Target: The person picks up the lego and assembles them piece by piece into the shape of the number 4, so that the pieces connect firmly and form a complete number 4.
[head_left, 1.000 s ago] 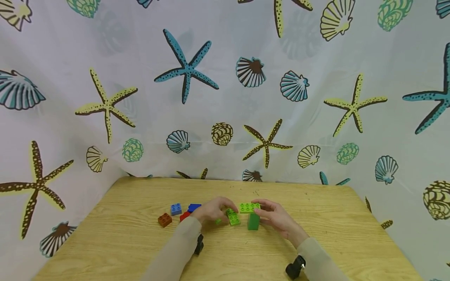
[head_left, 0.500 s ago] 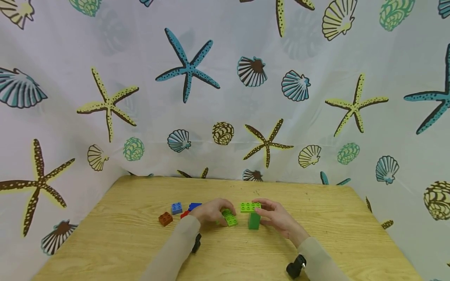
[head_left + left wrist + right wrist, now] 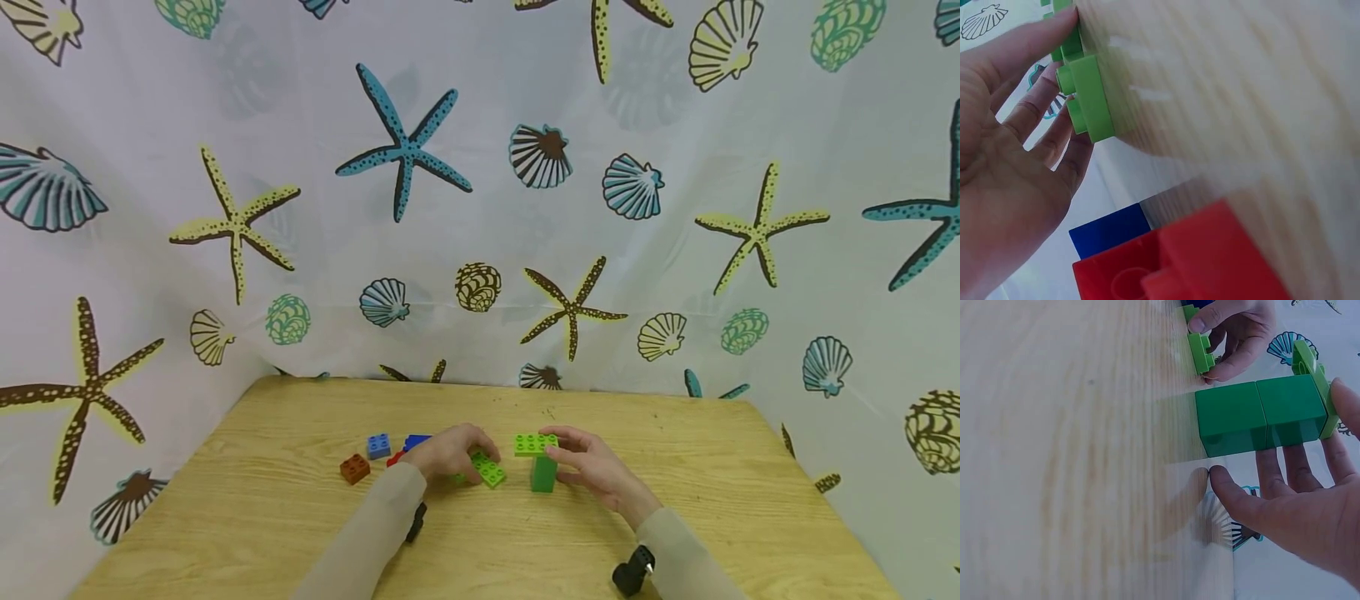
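Observation:
My left hand (image 3: 453,450) is low over the table, thumb and fingers pinching a lime green building brick (image 3: 491,475). A second green brick (image 3: 1072,39) shows by the thumb in the left wrist view. My right hand (image 3: 592,467) steadies a small upright tower, with its thumb at the top and fingers along the far side. Two stacked dark green bricks (image 3: 1260,415) form that tower's column. Across its top lies a lime green eight-stud brick (image 3: 536,445), which overhangs to the left.
Left of my left hand are a brown brick (image 3: 355,469), a light blue brick (image 3: 378,446), a dark blue brick (image 3: 416,441) and a red brick (image 3: 1216,256), partly hidden by the arm in the head view. A patterned curtain (image 3: 480,217) hangs behind the wooden table (image 3: 270,483).
My left hand has closed in on the lime green brick and shifted it a little left and toward me, turning it slightly. My right hand stays at the tower.

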Demonstrator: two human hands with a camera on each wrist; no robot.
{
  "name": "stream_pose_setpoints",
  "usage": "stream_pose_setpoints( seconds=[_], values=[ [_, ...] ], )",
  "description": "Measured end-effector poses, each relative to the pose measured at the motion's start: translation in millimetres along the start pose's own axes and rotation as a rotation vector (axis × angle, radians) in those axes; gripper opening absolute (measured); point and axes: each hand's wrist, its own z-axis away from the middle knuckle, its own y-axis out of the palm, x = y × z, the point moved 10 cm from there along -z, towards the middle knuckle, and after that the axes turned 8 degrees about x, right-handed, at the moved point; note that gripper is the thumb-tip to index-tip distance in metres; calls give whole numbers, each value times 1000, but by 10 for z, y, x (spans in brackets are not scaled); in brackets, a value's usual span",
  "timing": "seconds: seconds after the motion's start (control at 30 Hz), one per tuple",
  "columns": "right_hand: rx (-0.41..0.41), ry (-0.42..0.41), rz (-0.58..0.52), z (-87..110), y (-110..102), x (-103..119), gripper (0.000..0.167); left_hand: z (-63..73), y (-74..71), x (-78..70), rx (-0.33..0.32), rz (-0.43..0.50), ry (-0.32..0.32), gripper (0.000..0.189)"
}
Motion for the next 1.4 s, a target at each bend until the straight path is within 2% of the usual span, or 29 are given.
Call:
stream_pose_setpoints(
  seconds=[0.17,0.4,0.67,0.77,0.97,1.13,1.33,1.4],
  values=[
    [3,-4,-2,3,-5,6,56,6,-1,-23,-3,-17,12,35],
    [10,-8,-14,5,4,12,56,55,-36,-57,-21,30,60,36],
    [-7,-5,-44,12,-21,12,53,32,-110,-64,-48,39,81,42],
    [-8,4,-58,12,-17,-5,53,44,-132,-58,-82,32,95,42],
    [6,-5,-60,25,7,7,57,91,-161,-32,-159,52,81,44],
    [6,-13,-69,19,6,7,57,139,-152,-90,-168,79,90,44],
    [11,-17,-63,21,19,8,60,200,-153,-212,-168,67,132,47],
    [5,-11,-67,25,20,0,60,215,-152,-235,-167,67,127,47]
  ],
)
